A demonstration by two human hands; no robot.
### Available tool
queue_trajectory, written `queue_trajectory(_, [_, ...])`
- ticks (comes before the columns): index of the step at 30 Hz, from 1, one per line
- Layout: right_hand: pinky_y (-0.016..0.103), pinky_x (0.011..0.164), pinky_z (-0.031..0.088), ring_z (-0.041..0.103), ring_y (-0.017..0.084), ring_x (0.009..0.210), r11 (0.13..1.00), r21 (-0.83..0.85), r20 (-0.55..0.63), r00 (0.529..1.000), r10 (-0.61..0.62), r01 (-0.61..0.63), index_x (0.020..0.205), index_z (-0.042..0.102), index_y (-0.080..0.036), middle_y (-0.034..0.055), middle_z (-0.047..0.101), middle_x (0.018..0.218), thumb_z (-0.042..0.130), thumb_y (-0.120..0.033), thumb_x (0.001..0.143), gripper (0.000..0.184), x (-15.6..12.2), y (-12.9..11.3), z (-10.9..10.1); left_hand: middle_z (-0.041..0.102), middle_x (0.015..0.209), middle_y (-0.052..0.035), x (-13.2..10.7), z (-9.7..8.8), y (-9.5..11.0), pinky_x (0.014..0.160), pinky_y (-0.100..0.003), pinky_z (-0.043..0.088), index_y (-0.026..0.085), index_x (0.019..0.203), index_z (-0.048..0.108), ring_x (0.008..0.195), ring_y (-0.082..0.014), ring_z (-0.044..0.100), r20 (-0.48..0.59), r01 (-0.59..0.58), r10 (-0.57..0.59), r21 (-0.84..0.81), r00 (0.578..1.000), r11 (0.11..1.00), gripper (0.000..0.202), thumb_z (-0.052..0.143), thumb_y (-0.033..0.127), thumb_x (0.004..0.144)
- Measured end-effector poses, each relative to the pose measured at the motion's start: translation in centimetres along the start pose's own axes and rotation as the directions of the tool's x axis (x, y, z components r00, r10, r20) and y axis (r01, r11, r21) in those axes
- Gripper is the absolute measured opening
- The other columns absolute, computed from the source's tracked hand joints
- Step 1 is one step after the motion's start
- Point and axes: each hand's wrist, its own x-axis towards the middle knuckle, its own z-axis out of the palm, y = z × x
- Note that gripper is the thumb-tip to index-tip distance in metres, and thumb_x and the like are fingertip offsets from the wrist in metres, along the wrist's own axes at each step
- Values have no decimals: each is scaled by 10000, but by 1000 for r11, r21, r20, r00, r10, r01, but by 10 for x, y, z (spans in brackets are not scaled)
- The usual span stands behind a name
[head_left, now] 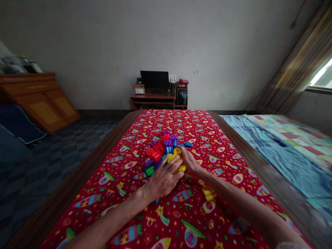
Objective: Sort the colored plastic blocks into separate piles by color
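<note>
A heap of small ridged plastic pieces lies on the red patterned cloth (155,221); their exact kind is too small to tell. My left hand (162,181) rests with spread fingers on the near side of the heap, over the yellow pieces (177,152). Along the heap's right side, my right hand (191,162) is held edge-on with its fingers straight. Red pieces (155,151), purple pieces (168,142) and a blue piece (169,150) sit beyond my left fingers. Green pieces (149,171) are beside my left fingertips. Some pieces are hidden under my hands.
A separate yellow clump (209,193) lies near my right forearm, and a blue piece (188,144) sits at the heap's far right. Dark wooden table edges (103,162) flank the cloth. Beyond stands a desk with a monitor (155,81); a bed (290,148) is to the right.
</note>
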Motion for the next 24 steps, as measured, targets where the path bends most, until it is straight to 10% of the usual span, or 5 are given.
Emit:
queue_trajectory(6, [461, 1123, 369, 472, 261, 1329, 995, -34, 169, 982, -84, 91, 1396, 525, -212, 95, 556, 1395, 276, -648, 948, 673, 20, -28, -17, 521, 1418, -110, -41, -22, -45, 1145, -518, 316, 175, 1159, 628, 1388, -281, 372, -37, 239, -238, 25, 971, 971, 285, 426, 204, 960])
queue_trajectory(13, [467, 1077, 419, 330, 308, 1413, 824, -475, 519, 855, -19, 307, 1515, 295, -336, 88, 214, 1598, 575, -526, 881, 718, -96, 0, -100, 443, 1506, -4, -46, -37, 14, 1216, -455, 153, 241, 1326, 536, 1444, -214, 273, 73, -76, 79, -36, 994, 996, 370, 434, 295, 975])
queue_trajectory(17, [453, 1097, 401, 251, 303, 1446, 713, -500, 593, 794, -133, 492, 1507, 336, -288, 132, 209, 1597, 534, -374, 937, 610, -113, 23, -81, 464, 1491, 48, -34, -16, 26, 1227, -460, 69, 281, 1330, 532, 1446, -185, 262, 179, -176, 170, 20, 969, 984, 371, 388, 364, 998])
queue_trajectory(24, [444, 1047, 465, 435, 249, 1357, 715, -356, 409, 788, -460, 602, 1373, 496, -218, 166, 434, 1472, 458, -325, 974, 415, 5, 27, -6, 483, 1479, -15, -23, -4, -37, 1210, -531, 96, 230, 1309, 562, 1417, -243, 331, 150, 97, -141, 269, 978, 958, 362, 429, 238, 972])
